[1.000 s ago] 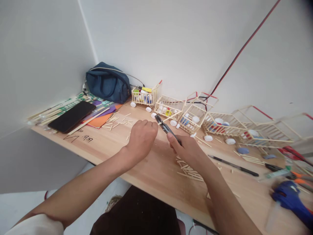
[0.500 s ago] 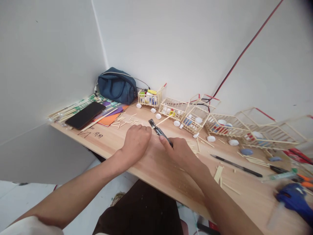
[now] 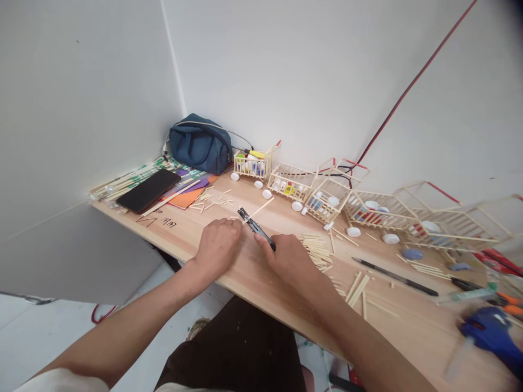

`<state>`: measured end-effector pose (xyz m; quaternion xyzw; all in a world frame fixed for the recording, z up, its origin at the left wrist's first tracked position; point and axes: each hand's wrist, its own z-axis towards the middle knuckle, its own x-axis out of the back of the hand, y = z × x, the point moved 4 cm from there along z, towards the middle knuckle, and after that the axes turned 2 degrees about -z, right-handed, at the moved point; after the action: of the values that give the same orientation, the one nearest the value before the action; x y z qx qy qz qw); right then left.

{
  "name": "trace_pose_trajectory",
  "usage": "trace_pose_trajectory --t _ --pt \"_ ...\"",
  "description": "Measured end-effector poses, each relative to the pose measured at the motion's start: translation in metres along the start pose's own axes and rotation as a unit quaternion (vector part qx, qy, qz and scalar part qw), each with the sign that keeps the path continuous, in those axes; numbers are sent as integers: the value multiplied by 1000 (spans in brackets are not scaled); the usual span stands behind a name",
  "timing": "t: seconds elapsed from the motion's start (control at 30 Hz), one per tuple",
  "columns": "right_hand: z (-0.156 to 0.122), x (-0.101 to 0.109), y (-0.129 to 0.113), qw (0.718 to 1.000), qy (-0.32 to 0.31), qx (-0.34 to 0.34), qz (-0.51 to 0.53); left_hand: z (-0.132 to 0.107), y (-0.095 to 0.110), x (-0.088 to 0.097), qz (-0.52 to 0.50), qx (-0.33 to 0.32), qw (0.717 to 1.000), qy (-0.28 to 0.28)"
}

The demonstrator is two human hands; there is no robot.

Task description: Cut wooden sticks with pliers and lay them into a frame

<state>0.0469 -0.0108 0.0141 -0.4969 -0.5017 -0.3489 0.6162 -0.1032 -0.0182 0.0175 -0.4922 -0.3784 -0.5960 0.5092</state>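
Note:
My left hand (image 3: 218, 245) is closed in a fist, knuckles up, near the front edge of the table. From its finger side a thin wooden stick (image 3: 263, 205) runs out to the upper right. My right hand (image 3: 288, 256) grips a dark metal clipper (image 3: 256, 227), thumb along its top. The clipper's head lies across the stick, close beside my left fingers. How the left fingers pinch the stick is hidden. Short cut sticks (image 3: 316, 251) lie in a pile just past my right hand, and more bits (image 3: 204, 201) are scattered beyond my left hand.
Several small stick-built carts (image 3: 290, 182) with white wheels line the wall. At the left are a phone (image 3: 149, 190), orange paper (image 3: 186, 198) and a blue pouch (image 3: 200, 144). A pen (image 3: 394, 276) and a blue glue gun (image 3: 492, 332) lie at the right.
Both hands have shifted slightly left and toward me, with the clipper and stick. More of the cut-stick pile now shows beside my right hand.

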Motion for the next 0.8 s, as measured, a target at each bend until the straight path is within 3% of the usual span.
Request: trace_pose_trajectory --t 0.8 --pt "5 2 5 999 33 19 16 2 -5 6 -7 14 999 44"
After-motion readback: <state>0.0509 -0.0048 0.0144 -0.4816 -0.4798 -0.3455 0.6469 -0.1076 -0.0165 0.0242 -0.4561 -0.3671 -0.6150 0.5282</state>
